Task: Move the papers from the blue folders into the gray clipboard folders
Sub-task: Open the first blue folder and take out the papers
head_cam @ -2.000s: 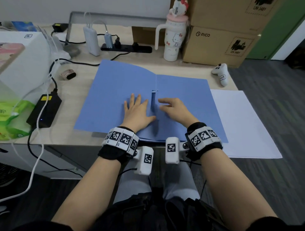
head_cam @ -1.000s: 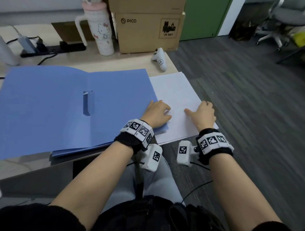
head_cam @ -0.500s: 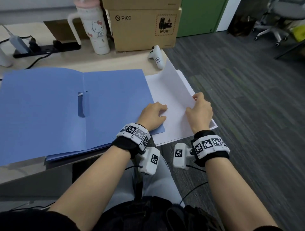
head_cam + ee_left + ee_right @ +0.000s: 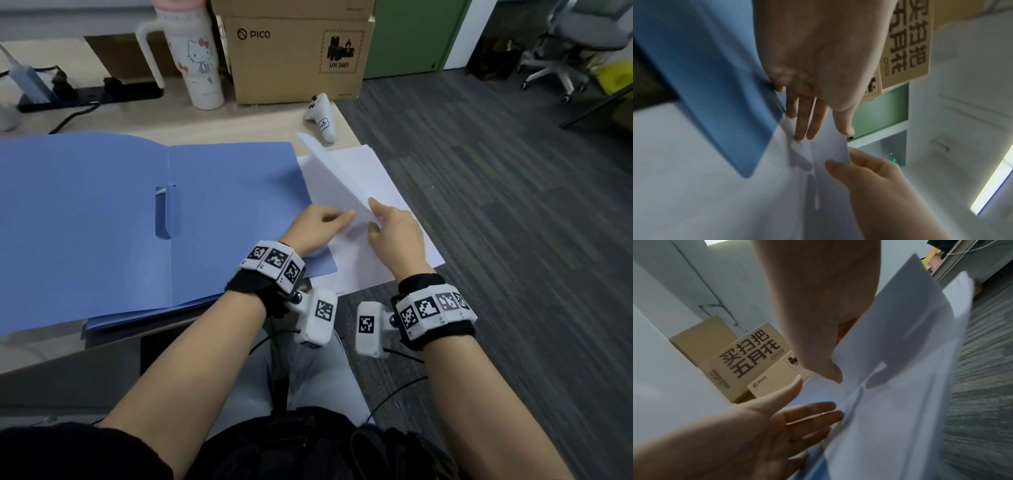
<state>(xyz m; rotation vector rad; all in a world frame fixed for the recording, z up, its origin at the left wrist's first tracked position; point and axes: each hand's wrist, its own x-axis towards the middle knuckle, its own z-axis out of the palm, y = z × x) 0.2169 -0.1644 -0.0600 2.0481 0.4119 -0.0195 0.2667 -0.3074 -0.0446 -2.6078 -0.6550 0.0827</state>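
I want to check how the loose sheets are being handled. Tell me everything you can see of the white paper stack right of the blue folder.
The white paper stack is plain, blank sheets lying at the desk's right end, overhanging the edge, its left side touching the open blue folder. The top sheet is lifted and curled leftward. The right hand pinches its near edge; the left hand reaches in with straight fingers under it.
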